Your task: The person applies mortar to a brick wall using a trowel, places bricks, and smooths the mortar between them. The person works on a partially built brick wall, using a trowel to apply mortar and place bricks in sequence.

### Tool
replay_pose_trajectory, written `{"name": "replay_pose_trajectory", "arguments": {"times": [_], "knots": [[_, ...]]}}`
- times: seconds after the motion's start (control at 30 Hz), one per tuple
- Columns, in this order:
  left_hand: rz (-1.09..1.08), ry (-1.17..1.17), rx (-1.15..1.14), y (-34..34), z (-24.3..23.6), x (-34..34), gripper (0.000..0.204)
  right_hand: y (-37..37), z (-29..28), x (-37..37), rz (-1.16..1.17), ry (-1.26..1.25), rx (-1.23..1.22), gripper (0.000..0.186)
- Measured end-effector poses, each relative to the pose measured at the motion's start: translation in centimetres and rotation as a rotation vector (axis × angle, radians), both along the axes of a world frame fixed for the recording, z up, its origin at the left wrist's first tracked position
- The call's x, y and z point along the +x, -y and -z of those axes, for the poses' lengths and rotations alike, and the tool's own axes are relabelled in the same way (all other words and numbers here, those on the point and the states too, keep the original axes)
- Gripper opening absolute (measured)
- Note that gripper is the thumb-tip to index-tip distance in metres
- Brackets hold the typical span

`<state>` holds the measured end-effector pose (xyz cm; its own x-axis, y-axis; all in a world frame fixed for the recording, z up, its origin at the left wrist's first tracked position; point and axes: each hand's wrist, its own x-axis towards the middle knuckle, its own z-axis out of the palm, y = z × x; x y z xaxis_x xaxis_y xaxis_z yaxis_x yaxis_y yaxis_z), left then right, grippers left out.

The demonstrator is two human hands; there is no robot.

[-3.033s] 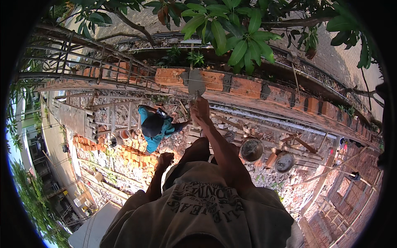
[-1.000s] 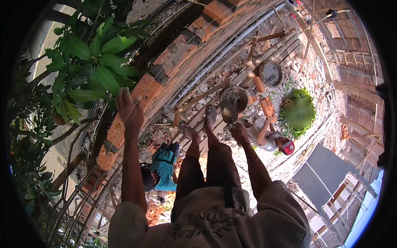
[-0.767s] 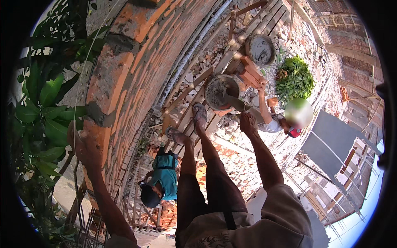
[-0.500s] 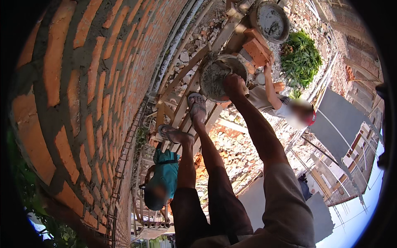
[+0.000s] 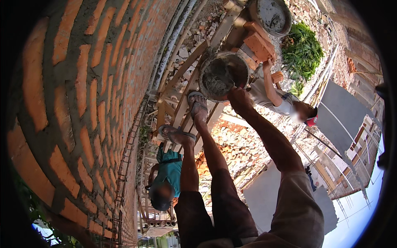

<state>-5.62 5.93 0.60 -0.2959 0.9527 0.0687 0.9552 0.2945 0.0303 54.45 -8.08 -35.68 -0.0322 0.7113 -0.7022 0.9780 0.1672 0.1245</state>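
Note:
My right hand [image 5: 239,98] is closed on a trowel handle, with the blade [image 5: 227,81] dipped into grey mortar in a round bucket [image 5: 211,74]. My left hand is out of sight. My sandaled feet [image 5: 197,105] rest on rough wooden planks [image 5: 182,108] just beside that bucket. A brick wall [image 5: 66,113] with grey joints fills the left side. Just right of the bucket, a co-worker [image 5: 285,105] in a light shirt and red cap grips red bricks [image 5: 258,45] by the planks.
A second mortar bucket [image 5: 273,14] sits farther back. Leafy cuttings [image 5: 302,53] lie on rubble at the right. Another co-worker [image 5: 169,173] in teal is below the planks, beside my legs. Grey sheet roofing [image 5: 339,115] and brick walls stand beyond.
My view has swung from the wall top down to the buckets. My right hand has carried the trowel into the mortar; my left hand has left the view.

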Motion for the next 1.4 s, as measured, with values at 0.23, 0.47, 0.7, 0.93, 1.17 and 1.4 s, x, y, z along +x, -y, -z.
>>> {"name": "replay_pose_trajectory", "arguments": {"times": [0.23,0.47,0.7,0.93,1.17,1.4], "knots": [[0.009,0.017,0.002,0.2,0.6,0.0,0.070,-1.6,1.5,2.1,0.427,-0.176,0.115,0.014],[0.023,0.019,0.001,0.1,0.2,-0.7,0.068,2.9,-1.5,-0.1,0.092,-0.198,0.296,0.025],[0.025,0.037,-0.004,0.0,0.9,-0.2,0.067,-3.1,1.9,-2.8,0.074,0.388,0.065,0.029],[0.040,0.054,-0.004,-0.2,1.5,-0.3,0.065,-3.0,0.1,0.3,-0.044,0.227,0.317,0.015],[0.048,0.052,-0.026,-0.4,1.6,0.0,0.064,-1.3,-0.2,-3.8,-0.366,0.297,0.086,0.025],[0.059,0.055,-0.042,-0.5,2.0,0.2,0.062,-3.6,0.1,-2.8,-0.251,0.161,0.374,0.023]]}}
